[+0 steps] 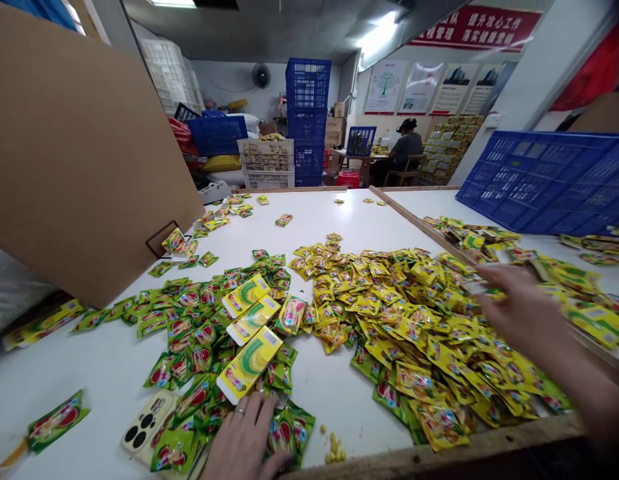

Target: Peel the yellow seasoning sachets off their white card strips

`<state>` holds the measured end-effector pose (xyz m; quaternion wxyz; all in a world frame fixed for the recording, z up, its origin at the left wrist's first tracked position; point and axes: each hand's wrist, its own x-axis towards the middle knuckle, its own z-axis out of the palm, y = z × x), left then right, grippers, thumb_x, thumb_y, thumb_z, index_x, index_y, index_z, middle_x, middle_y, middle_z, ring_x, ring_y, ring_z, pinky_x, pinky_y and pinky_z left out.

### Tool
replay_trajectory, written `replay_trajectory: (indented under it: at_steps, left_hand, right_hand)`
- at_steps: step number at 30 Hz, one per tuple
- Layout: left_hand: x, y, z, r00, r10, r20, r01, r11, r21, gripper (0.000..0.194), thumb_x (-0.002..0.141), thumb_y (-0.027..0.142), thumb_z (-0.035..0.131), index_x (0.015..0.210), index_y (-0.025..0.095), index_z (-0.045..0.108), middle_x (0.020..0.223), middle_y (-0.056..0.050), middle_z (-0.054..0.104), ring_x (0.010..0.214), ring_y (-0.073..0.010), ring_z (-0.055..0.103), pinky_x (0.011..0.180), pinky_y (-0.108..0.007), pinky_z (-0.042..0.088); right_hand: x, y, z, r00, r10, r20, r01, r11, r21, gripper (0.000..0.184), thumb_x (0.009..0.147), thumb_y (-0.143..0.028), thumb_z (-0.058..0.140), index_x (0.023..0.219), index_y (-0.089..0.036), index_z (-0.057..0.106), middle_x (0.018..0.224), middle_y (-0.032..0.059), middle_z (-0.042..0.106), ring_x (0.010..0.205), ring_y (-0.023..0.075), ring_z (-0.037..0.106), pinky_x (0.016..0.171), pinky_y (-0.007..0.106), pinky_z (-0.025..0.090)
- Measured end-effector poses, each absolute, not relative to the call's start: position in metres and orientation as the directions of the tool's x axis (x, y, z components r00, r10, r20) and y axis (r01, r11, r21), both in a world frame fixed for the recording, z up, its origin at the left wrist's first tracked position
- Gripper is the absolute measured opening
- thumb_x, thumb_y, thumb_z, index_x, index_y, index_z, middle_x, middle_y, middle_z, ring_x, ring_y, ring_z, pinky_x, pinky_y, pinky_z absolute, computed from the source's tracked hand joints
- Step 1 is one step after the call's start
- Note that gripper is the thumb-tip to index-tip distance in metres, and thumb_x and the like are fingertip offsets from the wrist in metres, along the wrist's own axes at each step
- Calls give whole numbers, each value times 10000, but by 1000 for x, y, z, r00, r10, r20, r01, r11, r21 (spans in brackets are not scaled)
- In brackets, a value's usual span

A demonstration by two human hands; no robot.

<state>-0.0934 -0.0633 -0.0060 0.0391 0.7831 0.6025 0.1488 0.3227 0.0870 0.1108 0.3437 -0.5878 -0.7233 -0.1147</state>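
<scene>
My left hand (246, 437) lies palm down on green candy packets (189, 393), its fingers stretched out. A ring shows on one finger. Its fingertips reach the lower end of a yellow carton (250, 363), the nearest of three flat cartons lying in a row on the green pile. My right hand (519, 313) is smeared by motion above the right side of a heap of yellow packets (389, 300), close to the wooden divider. Whether its fingers hold anything is unclear. A phone (146, 423) lies partly under green packets, left of my left hand.
A wooden strip (419, 227) divides the white table (309, 233). Beyond it are more packets and cartons (594, 323) and a blue crate (549, 180). A cardboard sheet (89, 153) stands at left. Small yellow pellets (334, 450) lie near the front edge. A person (406, 150) sits far back.
</scene>
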Motion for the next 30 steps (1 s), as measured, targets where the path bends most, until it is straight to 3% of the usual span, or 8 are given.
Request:
replay_trajectory:
  at_steps: [2,5,9,13,18,23,26,30]
  left_hand:
    - [-91,-65,-8,245,950,192,935,-284,213,470,664,332,696,1104,211,582,1068,-102,659,997,-301,597,830,-365,494]
    - [-87,-61,4,239,953,184,883,-292,367,292,721,249,634,1012,242,613,1027,-72,670,953,-253,620,825,-333,498]
    - [-86,-48,28,68,995,74,692,-101,715,146,811,304,506,851,219,618,900,-57,677,804,-206,642,725,-300,521]
    - [-78,-28,36,-147,982,-121,213,151,965,349,758,427,562,998,174,560,707,-17,656,677,-205,619,557,-307,547]
    - [-63,-6,31,-186,960,-210,-234,165,958,500,608,437,715,988,143,579,672,26,619,621,-162,589,521,-290,560]
    - [-60,-2,32,-167,961,-222,-320,160,934,422,592,461,722,842,173,544,609,48,591,587,-154,592,486,-284,559]
    - [-59,-2,32,-165,959,-232,-334,167,928,441,602,470,712,875,172,537,653,31,617,591,-160,606,519,-299,563]
    - [-50,-1,27,-208,954,-216,-383,123,915,481,579,470,727,891,144,560,763,-13,656,683,-190,632,624,-347,571]
  right_hand:
    - [258,96,89,-382,791,477,816,531,-227,359,855,-302,450,1156,-124,535,1083,173,591,1025,234,535,855,388,405]
    - [174,110,47,-666,712,225,674,703,-229,525,732,-247,589,1241,-184,476,1241,105,543,1229,255,387,1004,403,310]
    - [137,127,12,-701,698,144,654,710,-260,471,711,-101,524,1178,-166,518,1212,112,564,1246,267,370,1022,472,254]
    - [144,134,10,-688,704,177,651,706,-279,344,781,-62,415,1069,-157,576,1097,104,614,1125,226,481,1014,443,272]
    - [141,115,9,-699,687,199,630,723,-285,391,710,-68,518,1093,-143,549,1088,114,579,1071,240,470,1011,431,285]
    - [141,90,7,-656,717,236,629,692,-354,295,750,-58,484,975,-194,617,918,81,600,956,234,489,964,443,314]
    - [146,79,17,-633,731,255,587,668,-457,248,745,-84,517,890,-231,655,835,47,612,875,215,511,842,373,395]
    - [142,58,34,-505,815,284,567,561,-603,266,883,-158,346,869,-167,612,728,35,574,677,161,538,639,286,444]
